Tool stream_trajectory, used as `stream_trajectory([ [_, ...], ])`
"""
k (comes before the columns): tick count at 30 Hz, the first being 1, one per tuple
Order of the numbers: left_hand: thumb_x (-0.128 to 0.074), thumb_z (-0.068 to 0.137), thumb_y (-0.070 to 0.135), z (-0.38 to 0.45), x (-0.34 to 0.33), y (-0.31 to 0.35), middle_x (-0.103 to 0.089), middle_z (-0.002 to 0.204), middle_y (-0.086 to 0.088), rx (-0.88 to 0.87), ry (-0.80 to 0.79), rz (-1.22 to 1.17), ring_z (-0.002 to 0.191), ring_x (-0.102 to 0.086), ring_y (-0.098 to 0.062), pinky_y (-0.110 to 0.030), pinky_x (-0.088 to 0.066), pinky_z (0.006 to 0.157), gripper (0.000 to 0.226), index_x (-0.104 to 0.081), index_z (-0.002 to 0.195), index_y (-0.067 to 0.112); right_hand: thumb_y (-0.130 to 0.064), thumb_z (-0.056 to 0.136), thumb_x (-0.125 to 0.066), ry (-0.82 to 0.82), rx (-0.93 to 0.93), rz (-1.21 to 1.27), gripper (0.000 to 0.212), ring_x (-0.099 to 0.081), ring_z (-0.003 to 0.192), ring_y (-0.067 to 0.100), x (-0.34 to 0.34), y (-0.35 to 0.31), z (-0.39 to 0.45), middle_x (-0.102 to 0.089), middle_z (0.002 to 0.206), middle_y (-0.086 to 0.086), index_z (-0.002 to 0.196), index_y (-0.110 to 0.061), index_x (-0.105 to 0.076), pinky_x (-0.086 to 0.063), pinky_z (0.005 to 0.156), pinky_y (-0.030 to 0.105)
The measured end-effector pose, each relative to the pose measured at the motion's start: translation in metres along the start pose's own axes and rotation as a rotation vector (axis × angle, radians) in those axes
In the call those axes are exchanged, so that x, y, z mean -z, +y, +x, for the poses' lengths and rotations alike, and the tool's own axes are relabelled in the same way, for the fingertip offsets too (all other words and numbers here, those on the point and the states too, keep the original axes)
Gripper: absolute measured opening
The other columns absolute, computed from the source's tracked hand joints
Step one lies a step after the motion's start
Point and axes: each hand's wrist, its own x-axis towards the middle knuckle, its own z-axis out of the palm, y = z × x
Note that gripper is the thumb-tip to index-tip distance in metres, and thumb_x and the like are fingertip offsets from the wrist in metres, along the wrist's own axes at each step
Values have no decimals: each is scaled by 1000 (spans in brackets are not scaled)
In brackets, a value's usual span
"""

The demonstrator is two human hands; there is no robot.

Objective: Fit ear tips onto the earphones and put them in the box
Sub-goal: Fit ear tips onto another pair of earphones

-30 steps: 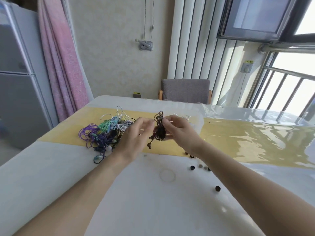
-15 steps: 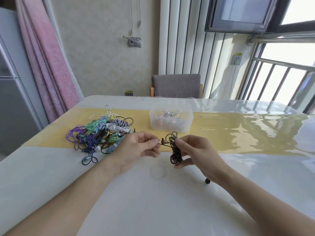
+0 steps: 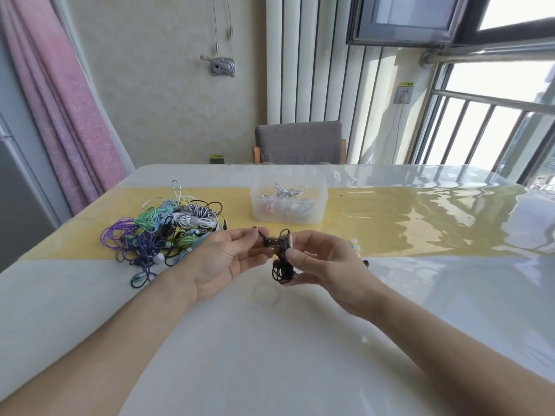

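Head view first: what is each hand doing?

— Both are raised above the bench (image 3: 300, 355), on the near side of the clear box (image 3: 289, 205). The right hand (image 3: 324, 262) has its grip closed round a bundle of black earphones (image 3: 282, 265); the thumb lies across the top of the coil and the fingers curl beneath it. The left hand (image 3: 228, 259) is palm up and pinches a short strand of the same cord between thumb and fingertips.

— Is an ear tip on them?

— I cannot tell; the buds are too small and tangled in the coil.

— And the box?

— It stands on the yellow strip (image 3: 390, 223) across the bench, beyond the hands, lid off, with some white and grey earphones lying inside.

— What else lies near the box?

— To its left, a pile of tangled earphones (image 3: 168, 232) in purple, green, white, black and blue, partly on the yellow strip, with one blue loop trailing onto the white part of the bench. To the near right of the box, just past the right hand, a small white piece (image 3: 354, 244) and a dark ear tip (image 3: 365, 262) rest on the bench.

— Behind the box?

— A grey chair (image 3: 300, 142) against the far edge of the bench.
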Motion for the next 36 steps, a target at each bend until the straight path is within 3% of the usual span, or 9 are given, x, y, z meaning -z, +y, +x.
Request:
stream_trajectory([
  [4, -61, 79, 14, 0, 0, 0, -72, 91, -13, 8, 9, -47, 76, -71, -18, -25, -59, 71, 29, -67, 105, 2, -10, 89, -75, -43, 116, -310, 12, -71, 95, 19, -3, 1, -4, -75, 97, 5, 100, -10, -72, -60, 86, 43],
  [7, -62, 80, 13, -2, -2, 0, -72, 90, -11, 22, -8, -35, 72, -68, -15, -22, -57, 65, 31, -67, 108, 3, -14, 88, -77, -43, 190, -492, 18, -70, 102, 12, -2, 1, -5, -74, 105, -3, 106, -17, -74, -58, 86, 34],
  [11, -67, 75, 15, -4, -4, 1, -70, 85, -7, 24, -29, 3, 62, -63, -11, -18, -53, 59, 31, -69, 104, 5, -18, 89, -75, -70, 230, -542, 19, -68, 104, 13, -1, 0, -5, -71, 108, -7, 108, -20, -76, -57, 89, 33],
  [16, -61, 78, 10, -5, -6, -3, -71, 82, -5, -37, -98, 109, 70, -62, -12, -19, -52, 62, 28, -69, 104, 3, -24, 88, -76, 107, 250, -436, 15, -71, 80, 17, -5, -3, -2, -73, 82, -2, 97, -14, -69, -54, 69, 24],
  [21, -61, 80, 8, -6, -12, -10, -69, 82, -6, -65, -145, 181, 67, -59, -14, -20, -51, 62, 32, -64, 110, -4, -21, 87, -78, 133, 285, -546, 6, -67, 71, 15, -5, 3, 0, -70, 74, -3, 90, -19, -72, -54, 66, 24],
  [27, -65, 76, 18, -5, -12, -11, -68, 77, -11, -105, -25, 212, 71, -65, -20, -23, -55, 64, 21, -66, 89, 1, -13, 93, -70, 117, 253, -563, 6, -69, 79, 11, -2, 3, 2, -74, 85, -4, 92, -18, -74, -60, 75, 37],
  [31, -67, 78, 22, -4, -12, -17, -72, 85, -15, -127, -1, 269, 77, -69, -24, -31, -59, 73, 27, -64, 92, 0, -16, 90, -74, 110, 266, -630, 5, -68, 75, 7, -4, 4, 1, -74, 81, -8, 87, -20, -75, -50, 66, 16],
  [33, -66, 80, 23, -3, -14, -20, -72, 82, -12, -170, 38, 370, 72, -67, -23, -29, -58, 65, 23, -63, 91, 3, -19, 86, -78, 112, 278, -691, 4, -61, 66, 8, -4, 2, 3, -72, 73, -10, 83, -20, -76, -43, 61, 12],
  [36, -64, 83, 25, -3, -17, -23, -68, 73, -7, -202, 28, 425, 63, -53, -21, -24, -46, 50, 22, -64, 90, 5, -26, 82, -82, 104, 275, -744, 7, -50, 60, 7, 0, -4, 7, -65, 68, -11, 78, -22, -77, -42, 57, 18],
])
